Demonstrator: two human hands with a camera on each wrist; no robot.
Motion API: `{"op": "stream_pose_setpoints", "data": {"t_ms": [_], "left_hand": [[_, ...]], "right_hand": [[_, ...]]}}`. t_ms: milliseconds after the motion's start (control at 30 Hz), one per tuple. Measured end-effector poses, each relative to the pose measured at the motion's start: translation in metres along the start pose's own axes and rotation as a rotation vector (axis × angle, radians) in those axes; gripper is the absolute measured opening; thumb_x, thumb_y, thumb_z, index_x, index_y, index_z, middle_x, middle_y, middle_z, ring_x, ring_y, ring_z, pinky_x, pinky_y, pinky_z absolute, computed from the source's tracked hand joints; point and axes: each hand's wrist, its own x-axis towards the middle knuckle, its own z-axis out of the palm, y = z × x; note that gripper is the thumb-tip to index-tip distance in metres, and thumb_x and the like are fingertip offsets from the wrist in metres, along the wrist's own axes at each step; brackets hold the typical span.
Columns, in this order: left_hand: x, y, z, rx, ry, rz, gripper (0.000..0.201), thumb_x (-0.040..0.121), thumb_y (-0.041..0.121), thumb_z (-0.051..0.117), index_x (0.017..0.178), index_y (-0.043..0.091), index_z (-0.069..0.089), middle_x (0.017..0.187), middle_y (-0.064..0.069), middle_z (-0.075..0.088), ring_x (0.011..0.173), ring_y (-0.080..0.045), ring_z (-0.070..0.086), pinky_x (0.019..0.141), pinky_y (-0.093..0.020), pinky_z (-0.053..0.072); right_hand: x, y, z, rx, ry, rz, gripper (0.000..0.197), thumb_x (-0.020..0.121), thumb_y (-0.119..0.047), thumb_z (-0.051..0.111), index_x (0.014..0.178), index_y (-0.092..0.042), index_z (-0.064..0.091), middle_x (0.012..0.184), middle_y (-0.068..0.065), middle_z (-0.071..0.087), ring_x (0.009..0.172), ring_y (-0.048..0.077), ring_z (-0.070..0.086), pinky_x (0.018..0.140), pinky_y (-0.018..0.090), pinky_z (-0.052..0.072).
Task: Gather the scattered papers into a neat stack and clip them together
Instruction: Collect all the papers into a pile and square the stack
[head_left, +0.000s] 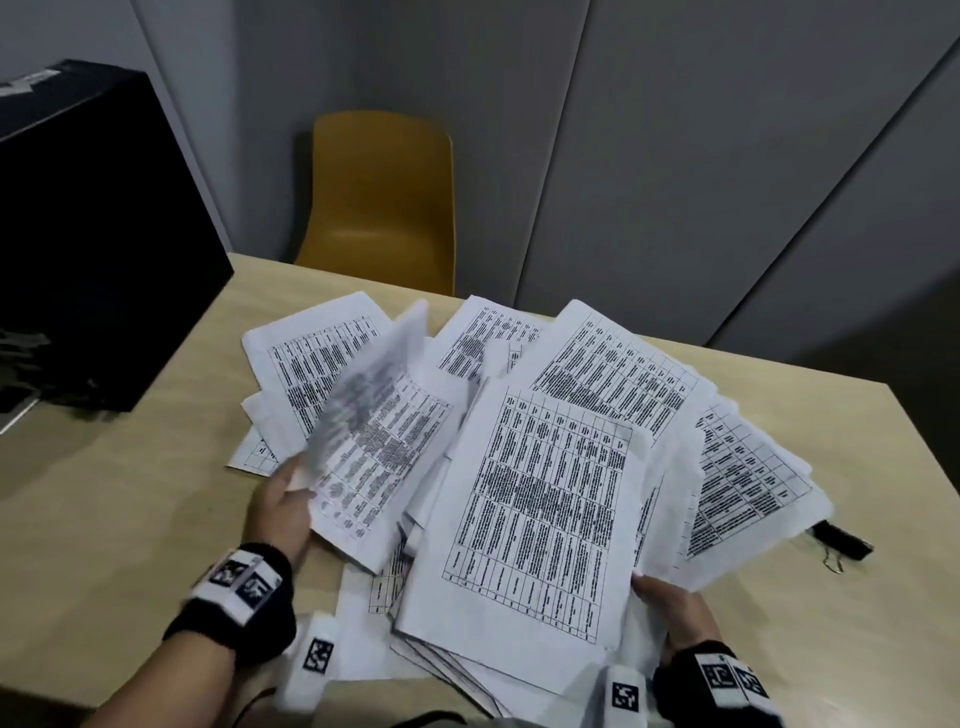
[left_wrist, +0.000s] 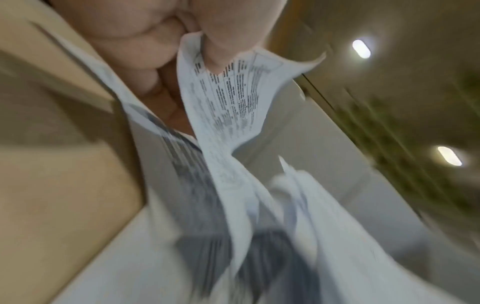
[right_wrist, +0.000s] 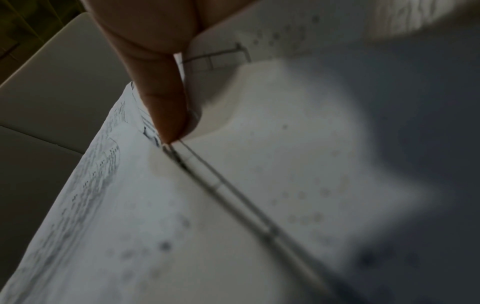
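Observation:
Several printed sheets with tables lie fanned and overlapping on the beige table. My left hand pinches the lower corner of a blurred, lifted sheet; in the left wrist view my thumb lies on top of that sheet and my fingers are under it. My right hand grips the right edge of a thick bundle of papers; in the right wrist view my thumb presses on the bundle's top sheet. A black binder clip lies on the table just right of the papers.
A large black box stands on the table's left side. An orange chair faces the far edge, with grey wall panels behind it. Bare tabletop shows at the left front and far right.

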Motion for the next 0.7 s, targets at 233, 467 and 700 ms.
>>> {"op": "stream_pose_setpoints", "data": {"t_ms": [233, 467, 700], "left_hand": [[0.016, 0.030, -0.005, -0.323, 0.064, -0.088, 0.026, 0.094, 0.024, 0.049, 0.106, 0.004, 0.057, 0.093, -0.015, 0.063, 0.082, -0.027, 0.061, 0.075, -0.035, 0.053], [-0.020, 0.055, 0.033, -0.356, -0.129, -0.146, 0.024, 0.093, 0.028, 0.051, 0.092, 0.005, 0.057, 0.084, -0.013, 0.053, 0.063, -0.020, 0.051, 0.057, -0.023, 0.052], [-0.053, 0.034, 0.084, 0.153, -0.290, -0.305, 0.036, 0.093, 0.018, 0.045, 0.127, 0.004, 0.042, 0.116, -0.017, 0.055, 0.104, -0.031, 0.056, 0.088, -0.039, 0.047]], "right_hand": [[0.008, 0.001, 0.001, -0.127, 0.037, -0.024, 0.044, 0.055, -0.015, 0.076, 0.090, 0.009, 0.066, 0.081, 0.023, 0.071, 0.071, 0.038, 0.067, 0.073, 0.042, 0.053], [0.007, 0.000, 0.005, -0.172, 0.042, -0.048, 0.035, 0.055, -0.014, 0.077, 0.082, 0.005, 0.067, 0.091, 0.026, 0.070, 0.079, 0.039, 0.067, 0.081, 0.047, 0.051], [0.001, -0.001, 0.009, -0.091, 0.000, -0.088, 0.045, 0.062, 0.000, 0.073, 0.103, 0.014, 0.059, 0.071, 0.012, 0.067, 0.067, 0.025, 0.061, 0.060, 0.027, 0.042]]}}
